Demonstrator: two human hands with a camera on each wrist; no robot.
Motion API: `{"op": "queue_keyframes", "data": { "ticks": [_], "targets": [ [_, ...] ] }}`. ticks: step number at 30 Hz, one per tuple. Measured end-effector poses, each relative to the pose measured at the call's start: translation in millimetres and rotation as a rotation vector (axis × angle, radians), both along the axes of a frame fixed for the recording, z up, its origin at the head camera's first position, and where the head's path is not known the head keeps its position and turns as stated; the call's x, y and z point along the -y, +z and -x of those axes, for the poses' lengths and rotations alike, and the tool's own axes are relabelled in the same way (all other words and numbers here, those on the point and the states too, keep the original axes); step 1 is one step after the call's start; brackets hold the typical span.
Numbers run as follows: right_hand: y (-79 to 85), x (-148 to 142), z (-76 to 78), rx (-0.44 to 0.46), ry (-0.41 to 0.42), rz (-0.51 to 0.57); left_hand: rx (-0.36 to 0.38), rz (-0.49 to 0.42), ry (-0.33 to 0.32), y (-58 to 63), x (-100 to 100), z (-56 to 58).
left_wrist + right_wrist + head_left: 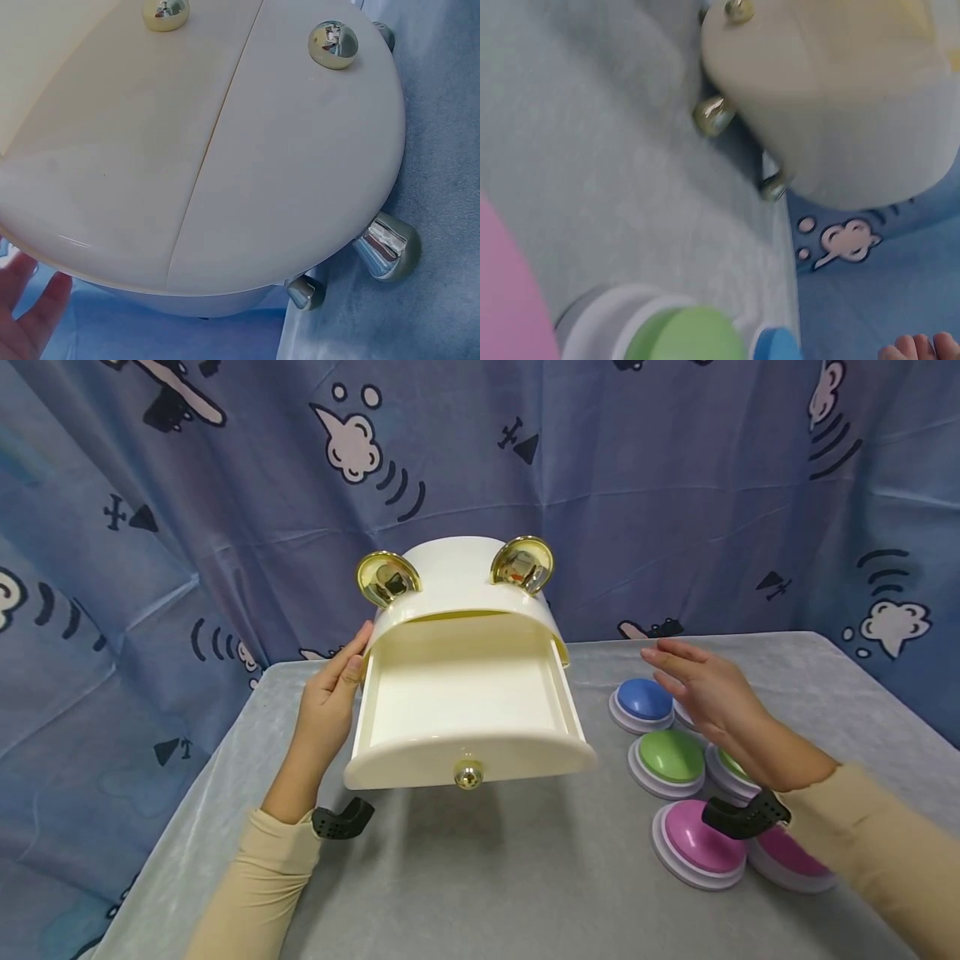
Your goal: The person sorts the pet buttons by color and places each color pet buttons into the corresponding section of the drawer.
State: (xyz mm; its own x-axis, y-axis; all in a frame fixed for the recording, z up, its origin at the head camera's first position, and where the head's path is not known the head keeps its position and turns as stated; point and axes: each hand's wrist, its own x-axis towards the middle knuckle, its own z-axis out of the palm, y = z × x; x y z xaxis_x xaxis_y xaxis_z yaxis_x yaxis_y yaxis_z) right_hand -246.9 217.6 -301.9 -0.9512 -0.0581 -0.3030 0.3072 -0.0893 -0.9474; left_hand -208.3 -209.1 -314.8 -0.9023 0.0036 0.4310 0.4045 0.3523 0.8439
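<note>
A white clock-shaped drawer box point(457, 568) with two gold bells on top stands in the middle of the head view. Its upper drawer point(465, 677) is pulled out toward me, and the bare inside shows. A gold knob point(468, 774) sits on the drawer front. My left hand point(330, 693) touches the box's left side with extended fingers and thumb. In the left wrist view, its fingertips point(56, 292) lie right at the box's edge. My right hand point(708, 693) hovers over the buttons at the right, fingers extended, holding nothing.
Right of the box, round buttons on white bases stand in pairs: a blue button point(645, 700), a green button point(671, 757) and a pink button point(705, 837) in front. The grey-covered table point(480, 893) backs onto a blue patterned curtain point(675, 510). Gold feet point(388, 246) project below the box.
</note>
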Motion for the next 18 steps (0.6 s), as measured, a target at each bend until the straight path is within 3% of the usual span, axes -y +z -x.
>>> {"op": "queue_keyframes", "data": {
  "ticks": [5,9,13,18],
  "targets": [
    [-4.6,-3,7.2,0.067,0.031,-0.109,-0.005,-0.01,0.0,-0.8,1,0.6],
    [-8.6,-4,9.6,0.094,-0.014,-0.104,-0.006,-0.002,0.006,-1.0,1,0.1],
    [-13.2,-7,11.4,0.089,-0.033,-0.147,-0.006,-0.009,-0.001,-2.0,1,0.7],
    [-18.9,-14,16.7,0.061,0.009,-0.233,-0.007,-0.029,-0.017,-1.8,0,1.3]
  ]
}}
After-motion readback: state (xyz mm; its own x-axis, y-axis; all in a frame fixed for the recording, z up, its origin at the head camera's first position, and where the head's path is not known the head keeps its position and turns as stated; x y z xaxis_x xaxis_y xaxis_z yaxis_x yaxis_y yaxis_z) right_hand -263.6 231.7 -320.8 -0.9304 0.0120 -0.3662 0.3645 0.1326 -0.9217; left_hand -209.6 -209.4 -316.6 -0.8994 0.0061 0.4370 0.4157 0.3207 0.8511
